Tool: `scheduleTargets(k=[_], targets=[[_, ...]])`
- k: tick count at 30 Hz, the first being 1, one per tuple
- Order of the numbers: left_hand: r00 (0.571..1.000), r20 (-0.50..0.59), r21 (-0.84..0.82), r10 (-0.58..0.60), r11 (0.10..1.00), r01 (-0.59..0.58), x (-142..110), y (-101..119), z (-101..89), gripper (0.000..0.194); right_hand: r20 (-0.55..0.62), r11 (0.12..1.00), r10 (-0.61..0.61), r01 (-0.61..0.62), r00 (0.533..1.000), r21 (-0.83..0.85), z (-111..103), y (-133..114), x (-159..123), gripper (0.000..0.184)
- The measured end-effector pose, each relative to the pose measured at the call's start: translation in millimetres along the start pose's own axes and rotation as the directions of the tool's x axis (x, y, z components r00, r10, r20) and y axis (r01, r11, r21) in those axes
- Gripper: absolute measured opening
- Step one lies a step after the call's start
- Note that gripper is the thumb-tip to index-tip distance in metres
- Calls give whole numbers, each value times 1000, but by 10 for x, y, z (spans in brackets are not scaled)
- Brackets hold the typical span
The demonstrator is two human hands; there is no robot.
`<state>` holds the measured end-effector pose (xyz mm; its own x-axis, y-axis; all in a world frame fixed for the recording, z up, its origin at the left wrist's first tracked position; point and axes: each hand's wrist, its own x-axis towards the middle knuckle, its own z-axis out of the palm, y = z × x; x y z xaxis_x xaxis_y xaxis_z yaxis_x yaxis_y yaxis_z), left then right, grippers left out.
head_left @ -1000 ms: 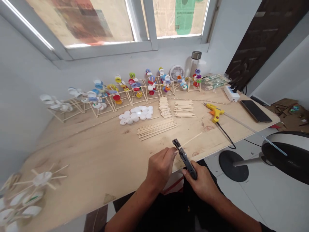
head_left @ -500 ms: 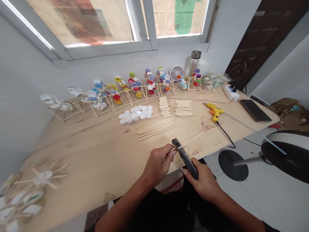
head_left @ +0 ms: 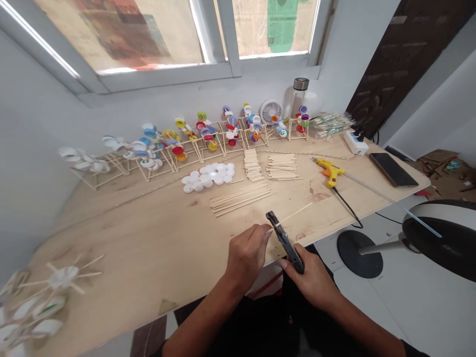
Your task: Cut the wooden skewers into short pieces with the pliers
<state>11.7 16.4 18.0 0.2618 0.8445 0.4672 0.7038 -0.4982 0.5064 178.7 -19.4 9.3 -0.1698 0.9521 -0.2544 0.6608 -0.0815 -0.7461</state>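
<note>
a thin wooden stick (head_left: 295, 214) is pinched near its end by the fingers (head_left: 262, 234) of the left hand (head_left: 247, 254), and its near end is held at the jaws of black cutters (head_left: 287, 243). the cutters' handles are wrapped closed in the right hand (head_left: 310, 277), above the front edge of the wooden table (head_left: 148, 248). loose sticks (head_left: 240, 198) are laid just beyond the hands, with white bottle caps (head_left: 206, 176) behind them. a yellow glue gun (head_left: 329, 172) and a phone (head_left: 392, 169) are placed at the right, and stick-and-cap models (head_left: 178, 144) are lined up along the back.
</note>
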Motion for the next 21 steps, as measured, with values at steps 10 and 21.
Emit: scheduleTargets(k=[10, 21], targets=[[964, 214, -277, -159, 936, 216, 115, 46, -191, 26, 3, 996, -26, 27, 1000, -89, -68, -24, -31, 17], [999, -1, -75, -45, 996, 45, 35, -16, -55, 16, 4, 1000, 9, -9, 1000, -27, 16, -20, 12, 19]])
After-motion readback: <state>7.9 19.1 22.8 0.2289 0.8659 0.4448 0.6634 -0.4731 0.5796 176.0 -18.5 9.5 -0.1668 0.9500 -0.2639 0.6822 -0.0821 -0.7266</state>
